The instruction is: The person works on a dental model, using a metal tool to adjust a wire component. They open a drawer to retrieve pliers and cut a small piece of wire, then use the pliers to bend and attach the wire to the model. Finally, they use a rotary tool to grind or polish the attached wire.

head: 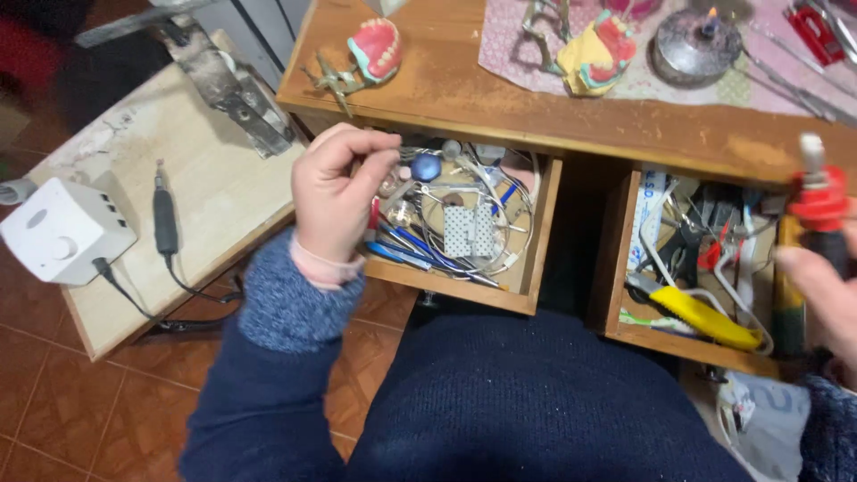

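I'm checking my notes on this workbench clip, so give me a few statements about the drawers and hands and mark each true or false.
1. The left hand reaches into the open left drawer. True.
2. The right hand is empty. False: it holds a tool with a red collar.
3. Both drawers are shut. False: the right drawer is open too.
4. A yellow-handled tool lies in the right drawer. True.
5. A set of false teeth sits on the desktop. True.
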